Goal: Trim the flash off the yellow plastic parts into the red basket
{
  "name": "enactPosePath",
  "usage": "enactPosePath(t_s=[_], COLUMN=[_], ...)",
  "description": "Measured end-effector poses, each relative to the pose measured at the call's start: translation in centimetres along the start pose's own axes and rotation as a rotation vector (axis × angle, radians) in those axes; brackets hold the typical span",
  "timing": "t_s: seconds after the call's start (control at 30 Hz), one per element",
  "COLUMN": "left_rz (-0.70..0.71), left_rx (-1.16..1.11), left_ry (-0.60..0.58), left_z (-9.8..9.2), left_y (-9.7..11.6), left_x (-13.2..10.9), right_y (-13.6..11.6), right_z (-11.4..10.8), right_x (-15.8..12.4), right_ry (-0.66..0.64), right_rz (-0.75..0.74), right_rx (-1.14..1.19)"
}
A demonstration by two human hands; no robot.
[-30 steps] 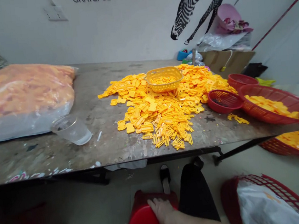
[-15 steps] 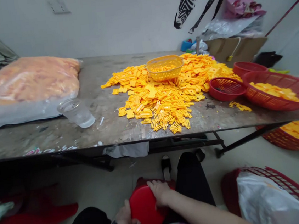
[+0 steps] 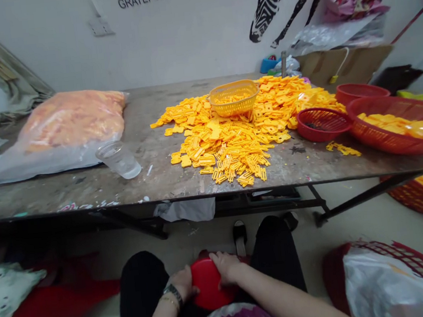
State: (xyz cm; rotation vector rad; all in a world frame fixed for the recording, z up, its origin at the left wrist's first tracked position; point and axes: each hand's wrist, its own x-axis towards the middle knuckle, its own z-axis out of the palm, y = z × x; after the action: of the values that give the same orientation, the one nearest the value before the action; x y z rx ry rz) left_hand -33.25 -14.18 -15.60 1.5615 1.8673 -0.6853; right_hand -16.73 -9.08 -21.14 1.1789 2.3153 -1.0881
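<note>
Between my knees is a smooth, rounded red plastic stool [image 3: 210, 286], partly covered by my hands and the purple clothing. My left hand [image 3: 182, 282], with a watch at its wrist, grips its left side. Over its upper right edge my right hand [image 3: 226, 268] is curled, fingers on top. Above and beyond, on the worktable [image 3: 150, 150], lies a wide heap of flat yellow plastic pieces [image 3: 224, 137]. A yellow basket [image 3: 234, 100] holding small yellow parts sits on this heap. Neither hand touches the pieces.
A clear plastic bag of orange pieces [image 3: 75, 122] and a tilted clear cup [image 3: 119, 160] are on the left. Red baskets [image 3: 323, 125] stand at the right. On the floor, a red basket [image 3: 333, 277] holds a white bag [image 3: 386, 281].
The view has shifted left and slightly up. More of the purple clothing now covers the stool's near side, and less of the stool shows. Both hands keep hold of it.
</note>
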Motion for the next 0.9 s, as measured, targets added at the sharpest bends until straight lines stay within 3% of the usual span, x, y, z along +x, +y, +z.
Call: enactPosePath(t_s=[0.13, 0.3, 0.4, 0.5, 0.6, 0.73, 0.8, 0.9], left_rz=[0.109, 0.228, 0.246, 0.128, -0.094, -0.4, -0.526, -0.634], left_rx=[-0.008, -0.197, -0.355, -0.493, -0.601, -0.712, -0.762, -0.845], left_ry=[0.14, 0.309, 0.435, 0.579, 0.656, 0.591, 0.515, 0.376], left_z=[-0.8, -0.2, 1.0, 2.8, 6.0, 12.9, 17.1, 23.2], left_y=[1.7, 2.2, 0.9, -2.5, -8.1, -15.7, -18.0, -18.6], left_x=[-0.7, -3.9, -6.3, -8.5, -10.9, -14.7, -16.4, -18.2], right_y=[0.8, 1.8, 2.5, 3.2, 3.7, 4.1, 4.3, 4.5], right_z=[0.0, 0.3, 0.5, 0.6, 0.8, 1.0, 1.0, 0.7], right_x=[-0.1, -0.2, 0.0, 0.3, 0.5, 0.6, 0.7, 0.8], right_ry=[0.019, 0.012, -0.009, -0.028, -0.032, -0.036, -0.049, -0.072], right_rz=[-0.016, -0.058, -0.087, -0.098, -0.099, -0.091, -0.076, -0.054], right_rx=[0.049, 0.07, 0.059, 0.043, 0.028, 0.011, -0.008, -0.032])
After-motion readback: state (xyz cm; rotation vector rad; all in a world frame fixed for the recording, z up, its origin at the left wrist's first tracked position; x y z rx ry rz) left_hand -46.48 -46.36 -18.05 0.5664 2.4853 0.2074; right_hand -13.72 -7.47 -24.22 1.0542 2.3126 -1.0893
